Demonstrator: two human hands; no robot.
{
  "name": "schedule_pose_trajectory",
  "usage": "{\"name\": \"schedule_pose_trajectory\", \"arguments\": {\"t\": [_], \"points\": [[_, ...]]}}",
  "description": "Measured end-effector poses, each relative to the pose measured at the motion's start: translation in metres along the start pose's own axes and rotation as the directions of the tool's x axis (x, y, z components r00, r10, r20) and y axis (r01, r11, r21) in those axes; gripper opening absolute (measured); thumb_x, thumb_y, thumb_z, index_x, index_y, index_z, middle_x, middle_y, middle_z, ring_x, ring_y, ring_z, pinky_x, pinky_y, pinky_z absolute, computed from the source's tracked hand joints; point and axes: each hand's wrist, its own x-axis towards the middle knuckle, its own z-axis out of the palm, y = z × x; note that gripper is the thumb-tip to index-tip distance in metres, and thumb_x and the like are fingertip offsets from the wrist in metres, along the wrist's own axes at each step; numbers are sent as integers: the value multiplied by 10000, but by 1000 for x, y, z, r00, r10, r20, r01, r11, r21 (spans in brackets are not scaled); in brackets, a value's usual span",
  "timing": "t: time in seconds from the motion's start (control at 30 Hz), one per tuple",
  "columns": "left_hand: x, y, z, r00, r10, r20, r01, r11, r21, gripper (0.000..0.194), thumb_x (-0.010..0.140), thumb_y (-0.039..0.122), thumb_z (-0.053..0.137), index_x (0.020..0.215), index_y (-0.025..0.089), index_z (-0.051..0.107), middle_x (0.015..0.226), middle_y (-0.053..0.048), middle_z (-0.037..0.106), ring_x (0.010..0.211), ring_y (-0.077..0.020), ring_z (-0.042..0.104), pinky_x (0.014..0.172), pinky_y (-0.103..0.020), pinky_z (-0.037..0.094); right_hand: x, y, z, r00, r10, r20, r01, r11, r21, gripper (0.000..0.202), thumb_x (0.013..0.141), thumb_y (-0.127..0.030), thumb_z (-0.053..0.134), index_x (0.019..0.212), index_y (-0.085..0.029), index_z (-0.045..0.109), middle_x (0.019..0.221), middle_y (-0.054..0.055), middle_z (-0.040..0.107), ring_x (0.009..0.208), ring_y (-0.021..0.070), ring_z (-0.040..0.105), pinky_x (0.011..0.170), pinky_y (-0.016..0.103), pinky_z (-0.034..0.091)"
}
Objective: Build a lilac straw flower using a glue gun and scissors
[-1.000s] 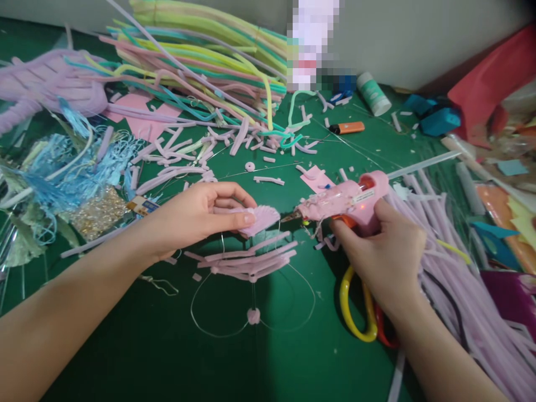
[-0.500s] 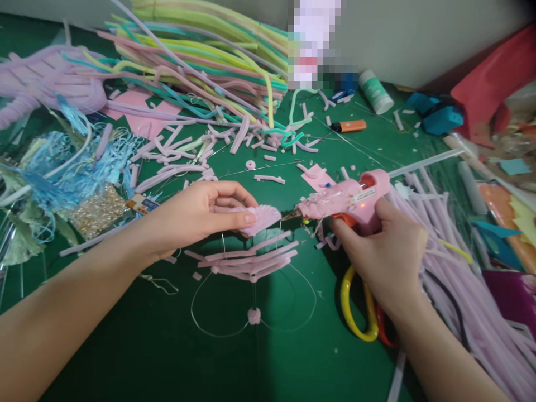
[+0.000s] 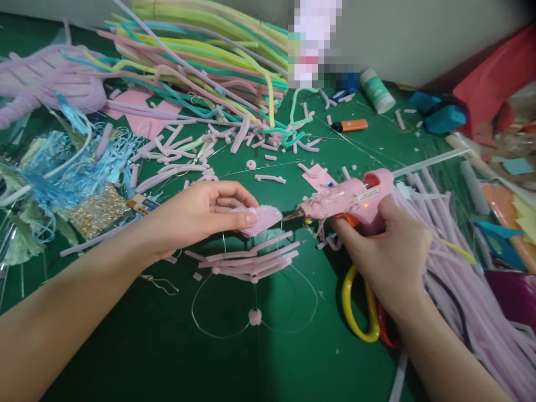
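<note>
Pinching pink piece [image 3: 266, 219] over worktop [image 3: 293, 363] with left grip [image 3: 201, 211], thumb [image 3: 238, 220] on near side
Wrapping right grip [image 3: 393, 251] round glue gun [image 3: 360, 200], with forearm [image 3: 454, 346] aslant from lower right, nozzle [image 3: 296, 213] just beside piece

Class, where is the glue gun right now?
In the head view, the glue gun is right of centre, held in the right hand, its nozzle pointing toward the left hand.

Nothing was legible: print on the white label [image 3: 367, 195] of the glue gun [image 3: 341, 199] and on the container [image 3: 377, 91] was too small.
</note>
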Motion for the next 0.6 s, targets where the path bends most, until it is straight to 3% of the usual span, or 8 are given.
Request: {"name": "schedule_pose_trajectory", "arguments": {"t": [0.4, 0.6], "points": [[-1, 0, 0, 1000, 6, -3, -6, 1000, 22, 217, 811, 420, 737, 928, 247, 679, 823, 26, 755, 798, -175, 733, 770, -273, 593, 1, -5, -2, 999, 7, 33, -6, 1000, -16, 392, 663, -343, 637, 554, -274, 266, 465, -71, 341, 440, 116, 315, 470, 297, 238], [-1, -2, -1, 1000, 1, 1, -1, 1000, 18, 224, 807, 443, 742, 934, 267, 686, 834, 37, 752, 817, -162, 727, 727, -224, 584, 1, -6, -2, 999, 26, 43, -25, 1000, -8, 377, 659, -356, 637, 558, -274, 282, 472, -70, 341, 445, 119, 324, 476, 295, 236]]}}
